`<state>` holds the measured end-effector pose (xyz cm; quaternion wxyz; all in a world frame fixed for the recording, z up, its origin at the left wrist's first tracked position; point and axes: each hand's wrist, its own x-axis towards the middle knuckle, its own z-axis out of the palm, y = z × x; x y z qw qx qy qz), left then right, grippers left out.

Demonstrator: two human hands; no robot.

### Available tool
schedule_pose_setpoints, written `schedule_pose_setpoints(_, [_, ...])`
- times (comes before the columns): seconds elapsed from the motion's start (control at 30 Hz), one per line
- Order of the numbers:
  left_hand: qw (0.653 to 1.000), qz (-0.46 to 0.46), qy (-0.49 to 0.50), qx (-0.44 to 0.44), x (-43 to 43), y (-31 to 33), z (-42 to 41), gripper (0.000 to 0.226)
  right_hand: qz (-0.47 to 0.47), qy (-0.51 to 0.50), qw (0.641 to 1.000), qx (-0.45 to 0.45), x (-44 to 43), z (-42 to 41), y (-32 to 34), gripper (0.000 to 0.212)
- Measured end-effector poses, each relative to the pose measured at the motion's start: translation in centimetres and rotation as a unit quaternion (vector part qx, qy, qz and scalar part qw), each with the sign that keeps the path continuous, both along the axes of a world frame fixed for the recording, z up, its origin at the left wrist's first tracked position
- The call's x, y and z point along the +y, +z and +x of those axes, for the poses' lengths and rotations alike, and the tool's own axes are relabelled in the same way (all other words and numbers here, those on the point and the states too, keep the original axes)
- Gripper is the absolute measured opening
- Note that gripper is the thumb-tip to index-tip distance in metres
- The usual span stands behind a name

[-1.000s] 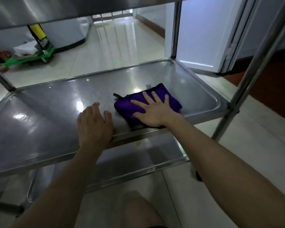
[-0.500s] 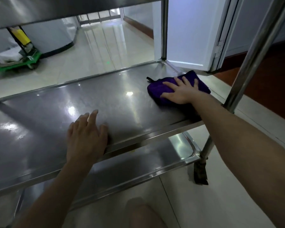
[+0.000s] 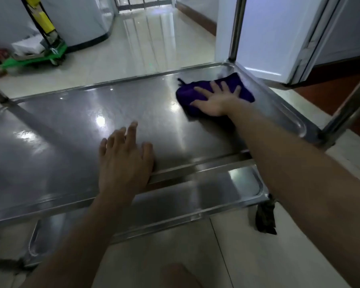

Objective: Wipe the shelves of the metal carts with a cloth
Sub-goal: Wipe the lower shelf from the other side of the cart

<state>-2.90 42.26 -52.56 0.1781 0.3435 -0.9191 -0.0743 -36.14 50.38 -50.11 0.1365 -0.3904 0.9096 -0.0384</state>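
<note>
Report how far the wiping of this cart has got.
Done: unclear; the middle shelf gleams all over, with no visible line between wiped and unwiped. In hand: the right hand presses the purple cloth flat near that shelf's far right corner; the left hand rests at its near edge. Left: probably the lower shelf.

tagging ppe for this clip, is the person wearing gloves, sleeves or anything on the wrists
No. The left hand and right hand are both bare, with no gloves. The left forearm and right forearm are uncovered as far as the frame shows, so no sleeve is visible. No watch, bracelet or ring can be seen, though the picture is slightly blurred.
</note>
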Motion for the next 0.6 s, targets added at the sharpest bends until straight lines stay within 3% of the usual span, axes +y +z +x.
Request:
schedule_pose_setpoints(0.23, [0.999, 0.010, 0.030, 0.028, -0.3, 0.3, -0.2, 0.062, -0.051, 0.126, 0.990, 0.028, 8.5, 12.1, -2.6, 0.075])
schedule_pose_setpoints(0.3, [0.999, -0.001, 0.037, 0.007, -0.9, 0.2, 0.0, 0.056, -0.065, 0.100, 0.993, 0.021, 11.4, 11.0, -2.4, 0.069])
schedule_pose_setpoints(0.4, [0.998, -0.022, 0.054, -0.004, -0.8, 0.5, 0.2, 0.056, -0.042, -0.022, 0.998, 0.032, 15.5, 7.4, -1.8, 0.068])
schedule_pose_setpoints(0.5, [0.995, -0.023, 0.059, 0.081, 0.7, 0.4, -0.1, 0.053, -0.019, -0.081, 0.995, 0.056, 16.6, 7.0, -1.7, 0.071])
schedule_pose_setpoints(0.6, [0.986, 0.031, 0.052, 0.155, 1.8, 0.8, -0.4, 0.050, -0.048, 0.024, 0.997, 0.046, 12.3, 12.5, -1.6, 0.072])
